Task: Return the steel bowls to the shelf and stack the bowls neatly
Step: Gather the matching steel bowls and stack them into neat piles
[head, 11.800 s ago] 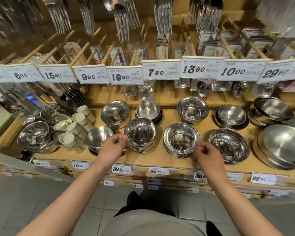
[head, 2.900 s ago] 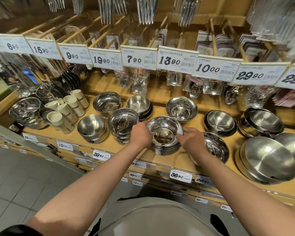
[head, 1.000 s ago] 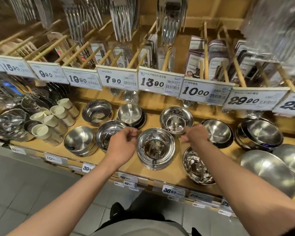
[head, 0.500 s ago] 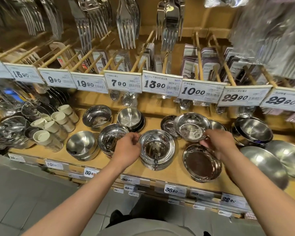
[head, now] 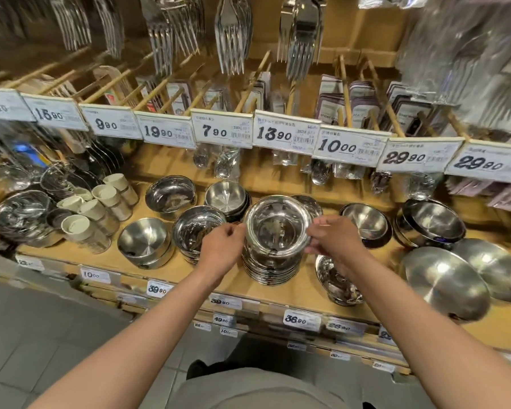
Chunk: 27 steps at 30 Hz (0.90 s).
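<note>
**Both hands on the top bowl of the middle stack**

The wooden shelf [head: 307,293] runs the whole width of the view and carries steel bowls in two rows, with price tags [head: 282,132] hanging on a rail above it. At the far right lie two large bowls [head: 446,283], tilted on their sides. In the middle of the front row stands the stack of bowls [head: 270,268], and the top bowl [head: 278,225] sits on it, rim up. To its left another stack [head: 194,228] stands just beside it, then a single matte bowl [head: 143,242]. Pale cups [head: 98,208] lie in a cluster at the left. The left hand [head: 223,247] pinches the top bowl's left rim with curled fingers; the right hand [head: 335,236] holds its right rim in the same closed grip.
</note>
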Each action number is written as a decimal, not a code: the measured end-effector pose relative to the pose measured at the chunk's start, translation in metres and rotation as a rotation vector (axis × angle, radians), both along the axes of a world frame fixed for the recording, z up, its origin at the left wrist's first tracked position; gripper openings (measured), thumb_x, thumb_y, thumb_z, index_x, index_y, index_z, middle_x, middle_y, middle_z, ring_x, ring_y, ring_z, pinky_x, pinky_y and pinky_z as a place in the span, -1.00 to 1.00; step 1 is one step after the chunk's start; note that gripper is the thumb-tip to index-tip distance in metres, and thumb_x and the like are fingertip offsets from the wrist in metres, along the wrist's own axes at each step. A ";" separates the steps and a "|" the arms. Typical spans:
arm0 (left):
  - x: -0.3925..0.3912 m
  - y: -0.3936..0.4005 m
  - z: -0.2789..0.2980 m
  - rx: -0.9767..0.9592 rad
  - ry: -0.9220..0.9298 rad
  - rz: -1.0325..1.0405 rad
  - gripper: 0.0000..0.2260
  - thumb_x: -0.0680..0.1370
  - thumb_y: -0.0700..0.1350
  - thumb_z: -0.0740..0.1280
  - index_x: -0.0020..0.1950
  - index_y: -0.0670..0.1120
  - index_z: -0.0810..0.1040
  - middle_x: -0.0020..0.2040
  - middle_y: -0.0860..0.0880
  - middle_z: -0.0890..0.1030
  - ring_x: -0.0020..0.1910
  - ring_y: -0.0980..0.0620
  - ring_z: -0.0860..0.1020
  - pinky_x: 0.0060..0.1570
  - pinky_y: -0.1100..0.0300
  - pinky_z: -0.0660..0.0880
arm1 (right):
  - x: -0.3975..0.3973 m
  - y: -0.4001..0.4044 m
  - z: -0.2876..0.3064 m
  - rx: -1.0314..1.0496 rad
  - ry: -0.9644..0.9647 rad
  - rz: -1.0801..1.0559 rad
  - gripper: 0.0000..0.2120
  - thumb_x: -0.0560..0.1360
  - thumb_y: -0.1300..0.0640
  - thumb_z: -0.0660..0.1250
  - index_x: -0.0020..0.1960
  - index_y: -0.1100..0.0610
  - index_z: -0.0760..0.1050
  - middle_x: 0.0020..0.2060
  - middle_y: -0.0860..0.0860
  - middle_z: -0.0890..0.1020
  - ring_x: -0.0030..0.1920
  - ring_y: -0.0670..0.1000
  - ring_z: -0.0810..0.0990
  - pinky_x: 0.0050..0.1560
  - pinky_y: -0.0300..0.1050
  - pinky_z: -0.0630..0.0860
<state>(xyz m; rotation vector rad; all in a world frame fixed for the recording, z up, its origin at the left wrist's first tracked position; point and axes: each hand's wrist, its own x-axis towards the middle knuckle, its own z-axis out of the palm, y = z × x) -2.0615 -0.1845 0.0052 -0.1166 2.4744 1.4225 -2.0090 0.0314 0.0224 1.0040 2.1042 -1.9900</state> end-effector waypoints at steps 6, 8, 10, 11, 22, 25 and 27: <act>0.011 -0.001 -0.006 -0.124 -0.021 0.000 -0.83 0.59 -0.12 0.34 -0.09 -0.21 0.62 -0.11 -0.18 0.69 -0.11 -0.16 0.66 0.03 -0.10 0.62 | -0.005 -0.008 -0.024 0.171 0.073 0.064 -0.91 0.51 0.40 0.38 -0.17 0.40 0.56 -0.31 0.16 0.52 -0.35 0.07 0.56 -0.46 -0.23 0.58; 0.015 0.000 -0.008 -0.159 -0.031 -0.009 -0.84 0.58 -0.14 0.34 -0.06 -0.22 0.64 -0.10 -0.18 0.69 -0.07 -0.17 0.67 0.01 -0.05 0.63 | -0.005 -0.008 -0.031 0.234 0.081 0.072 -0.91 0.50 0.40 0.39 -0.18 0.41 0.60 -0.29 0.17 0.57 -0.40 0.02 0.59 -0.45 -0.21 0.61; 0.016 0.001 -0.010 -0.189 -0.032 -0.013 -0.84 0.58 -0.15 0.34 -0.06 -0.23 0.65 -0.11 -0.18 0.70 -0.06 -0.16 0.67 -0.02 0.00 0.59 | -0.005 -0.009 -0.034 0.280 0.076 0.089 -0.82 0.49 0.39 0.39 -0.23 0.20 0.64 -0.25 0.14 0.64 -0.42 -0.03 0.62 -0.39 -0.17 0.65; 0.016 0.001 -0.010 -0.196 -0.035 -0.007 -0.85 0.58 -0.15 0.34 -0.06 -0.22 0.65 -0.10 -0.18 0.70 -0.06 -0.15 0.66 -0.03 0.02 0.58 | -0.006 -0.010 -0.036 0.297 0.073 0.091 -0.77 0.49 0.39 0.39 -0.26 0.14 0.63 -0.24 0.16 0.66 -0.39 -0.02 0.64 -0.33 -0.09 0.68; 0.011 0.003 -0.023 -0.031 -0.091 0.066 -0.83 0.55 -0.17 0.43 0.13 -0.11 0.61 0.04 -0.07 0.67 0.05 -0.11 0.64 0.12 -0.11 0.62 | -0.007 -0.013 -0.040 0.478 0.134 0.123 -0.87 0.48 0.33 0.40 0.01 0.33 0.65 -0.12 0.30 0.70 -0.08 0.36 0.67 0.03 0.34 0.57; 0.011 0.003 -0.026 -0.012 -0.089 0.071 -0.78 0.55 -0.18 0.43 0.19 -0.11 0.59 0.07 -0.06 0.65 0.07 -0.10 0.63 0.13 -0.12 0.62 | -0.006 -0.012 -0.043 0.522 0.150 0.154 -0.85 0.51 0.29 0.40 0.07 0.27 0.64 -0.15 0.26 0.69 -0.05 0.30 0.67 0.08 0.15 0.57; 0.012 0.004 -0.027 0.014 -0.091 0.082 -0.77 0.56 -0.18 0.42 0.21 -0.11 0.56 0.07 -0.06 0.64 0.09 -0.12 0.62 0.13 -0.13 0.61 | -0.005 -0.011 -0.044 0.517 0.132 0.170 -0.83 0.53 0.26 0.38 0.11 0.23 0.63 -0.17 0.21 0.66 -0.03 0.26 0.67 0.11 0.05 0.56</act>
